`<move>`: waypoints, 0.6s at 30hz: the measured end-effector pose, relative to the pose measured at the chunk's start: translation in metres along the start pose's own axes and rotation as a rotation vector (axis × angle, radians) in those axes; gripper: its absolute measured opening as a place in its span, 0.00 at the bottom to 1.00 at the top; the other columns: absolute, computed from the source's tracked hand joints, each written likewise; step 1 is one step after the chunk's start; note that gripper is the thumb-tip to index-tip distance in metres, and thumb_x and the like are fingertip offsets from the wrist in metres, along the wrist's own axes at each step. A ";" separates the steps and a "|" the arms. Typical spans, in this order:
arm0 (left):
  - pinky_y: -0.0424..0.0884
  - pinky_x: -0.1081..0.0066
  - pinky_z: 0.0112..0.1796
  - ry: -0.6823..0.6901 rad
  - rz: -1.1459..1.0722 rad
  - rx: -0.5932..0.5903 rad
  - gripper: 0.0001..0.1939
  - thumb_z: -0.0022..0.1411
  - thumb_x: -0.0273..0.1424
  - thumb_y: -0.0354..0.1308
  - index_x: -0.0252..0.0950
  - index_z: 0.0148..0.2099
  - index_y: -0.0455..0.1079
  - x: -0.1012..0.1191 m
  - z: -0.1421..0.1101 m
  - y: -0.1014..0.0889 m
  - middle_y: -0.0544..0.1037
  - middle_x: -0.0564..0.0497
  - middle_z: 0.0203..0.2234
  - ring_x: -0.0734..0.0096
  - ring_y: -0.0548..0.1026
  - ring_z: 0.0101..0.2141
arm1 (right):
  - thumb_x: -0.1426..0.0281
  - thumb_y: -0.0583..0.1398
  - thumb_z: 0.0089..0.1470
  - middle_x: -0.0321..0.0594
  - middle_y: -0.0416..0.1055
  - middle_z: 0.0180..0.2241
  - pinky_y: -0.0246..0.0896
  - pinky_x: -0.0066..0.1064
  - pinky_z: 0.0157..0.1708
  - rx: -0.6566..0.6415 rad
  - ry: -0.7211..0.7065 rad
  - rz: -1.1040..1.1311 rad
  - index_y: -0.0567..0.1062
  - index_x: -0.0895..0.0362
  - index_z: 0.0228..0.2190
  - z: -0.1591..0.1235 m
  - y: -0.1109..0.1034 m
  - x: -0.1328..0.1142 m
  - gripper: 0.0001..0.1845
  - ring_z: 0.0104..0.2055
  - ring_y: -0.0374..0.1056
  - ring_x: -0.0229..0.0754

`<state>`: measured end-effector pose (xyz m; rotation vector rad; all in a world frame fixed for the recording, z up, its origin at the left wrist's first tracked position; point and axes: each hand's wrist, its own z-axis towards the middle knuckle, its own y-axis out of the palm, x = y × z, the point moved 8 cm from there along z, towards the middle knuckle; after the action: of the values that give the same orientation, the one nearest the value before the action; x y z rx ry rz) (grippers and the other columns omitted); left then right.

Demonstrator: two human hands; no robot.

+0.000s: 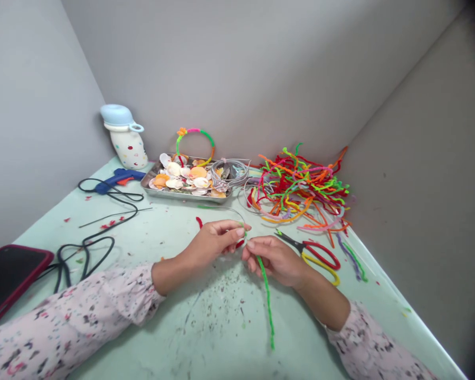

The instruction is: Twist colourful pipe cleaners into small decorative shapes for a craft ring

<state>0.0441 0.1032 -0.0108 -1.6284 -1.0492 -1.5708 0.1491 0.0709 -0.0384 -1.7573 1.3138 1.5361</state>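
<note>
Over the middle of the table, my left hand [217, 237] pinches a thin grey wire [233, 212] between thumb and forefinger. The wire arcs back behind the fingers, and a little green shows at their tips. Close beside it, my right hand [275, 258] is closed on a bright green pipe cleaner [268, 301], whose long end hangs down toward me. Whether the green winds around the wire is hidden by my fingers. A red pipe cleaner [199, 222] shows partly behind my left hand. Just right of my right hand lie scissors [314, 253] with red and yellow handles.
At the back, a metal tray [182, 196] holds shells, a multicoloured ring [208, 134] and a wire coil [229, 171]. A pipe cleaner heap [301, 184] lies right. Leftward are a glue gun [119, 179], black cord [89, 245], phone [16, 279] and bottle [126, 145].
</note>
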 end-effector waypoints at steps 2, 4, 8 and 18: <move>0.56 0.77 0.22 0.020 -0.010 0.037 0.19 0.55 0.41 0.62 0.34 0.45 0.73 0.002 0.001 -0.005 0.67 0.56 0.19 0.80 0.62 0.20 | 0.56 0.61 0.52 0.35 0.69 0.17 0.40 0.21 0.12 0.005 0.030 0.010 0.75 0.63 0.26 0.000 -0.003 0.002 0.20 0.14 0.60 0.29; 0.55 0.77 0.22 0.038 -0.014 0.063 0.18 0.55 0.40 0.63 0.34 0.44 0.73 0.004 0.002 -0.009 0.66 0.57 0.18 0.80 0.61 0.19 | 0.57 0.61 0.52 0.35 0.69 0.16 0.41 0.20 0.12 -0.012 0.050 -0.008 0.75 0.63 0.26 0.000 -0.004 0.004 0.20 0.14 0.60 0.29; 0.54 0.76 0.21 0.050 0.013 0.057 0.15 0.56 0.41 0.62 0.33 0.38 0.73 0.005 0.004 -0.010 0.66 0.57 0.17 0.80 0.60 0.18 | 0.57 0.61 0.53 0.35 0.69 0.16 0.43 0.20 0.12 -0.041 0.064 -0.041 0.75 0.64 0.24 -0.001 -0.003 0.006 0.20 0.13 0.60 0.29; 0.54 0.76 0.22 0.031 0.117 0.049 0.13 0.58 0.38 0.57 0.34 0.29 0.65 0.011 -0.002 -0.006 0.64 0.57 0.16 0.80 0.59 0.18 | 0.61 0.61 0.50 0.34 0.67 0.12 0.50 0.21 0.11 -0.073 0.063 -0.048 0.74 0.63 0.19 -0.002 -0.003 0.003 0.18 0.12 0.58 0.30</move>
<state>0.0380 0.1053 -0.0006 -1.5979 -0.9513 -1.4787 0.1522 0.0689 -0.0414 -1.8828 1.2505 1.5318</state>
